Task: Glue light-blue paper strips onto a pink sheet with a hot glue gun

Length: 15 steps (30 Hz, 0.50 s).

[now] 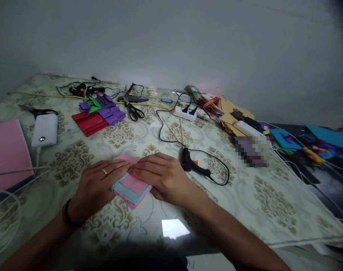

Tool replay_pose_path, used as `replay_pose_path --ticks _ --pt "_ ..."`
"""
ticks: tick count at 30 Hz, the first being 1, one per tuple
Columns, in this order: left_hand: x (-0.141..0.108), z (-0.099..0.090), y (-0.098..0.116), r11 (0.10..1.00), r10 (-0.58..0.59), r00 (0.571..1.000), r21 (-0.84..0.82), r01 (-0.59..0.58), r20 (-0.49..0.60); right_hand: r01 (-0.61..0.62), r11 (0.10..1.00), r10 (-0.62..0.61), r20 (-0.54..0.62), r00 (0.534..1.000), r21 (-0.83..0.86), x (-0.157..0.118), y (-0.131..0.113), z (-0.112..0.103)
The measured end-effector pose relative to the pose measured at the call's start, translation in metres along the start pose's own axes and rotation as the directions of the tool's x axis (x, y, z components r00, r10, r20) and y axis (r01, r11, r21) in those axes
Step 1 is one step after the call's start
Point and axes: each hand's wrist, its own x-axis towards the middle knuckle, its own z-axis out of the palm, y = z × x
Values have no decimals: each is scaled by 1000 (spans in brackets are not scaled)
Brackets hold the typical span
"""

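Note:
Pink and light-blue folded paper [134, 185] lies at the near middle of the patterned table, a blue border showing around a pink centre. My left hand [99, 180], with a ring and a dark wristband, grips its left side. From the right, my right hand [162, 175] holds the paper with its fingers across the top edge. The fingertips of both hands almost meet over it. Both thumbs are mostly hidden, as is part of the paper under the fingers. Just beyond my right hand rests a black glue gun [192, 163] with a looping cord.
Scissors [131, 109], red folded paper [89, 123] and purple folded paper [113, 114] lie farther back. A white power bank [44, 130] and pink sheet [10, 154] are at left. A power strip [185, 113] stands behind the glue gun; yellow paper [235, 113] lies right.

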Motion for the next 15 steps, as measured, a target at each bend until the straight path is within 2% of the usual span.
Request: replay_pose_path --ticks 4,6,8,10,12,14,15 --pt "-1 1 3 995 -84 992 -42 88 93 -58 994 56 19 998 89 1 -4 -1" --pt "1 0 3 991 -112 988 -66 120 108 -99 969 103 -8 995 225 1 -1 -1" --pt "3 -3 2 981 -174 979 -68 182 104 -210 888 232 -4 973 410 2 3 -1" --pt "6 -4 -1 955 -283 952 -62 291 113 -398 709 432 88 898 583 2 6 0" --pt "7 -2 -4 909 -384 919 -135 393 93 -550 447 597 222 771 705 2 8 4" --pt "7 5 -7 846 -456 890 -312 433 -1 -585 205 685 312 658 784 2 9 12" --pt "8 10 -8 802 -503 862 -404 439 -61 -570 115 714 331 617 814 2 8 17"
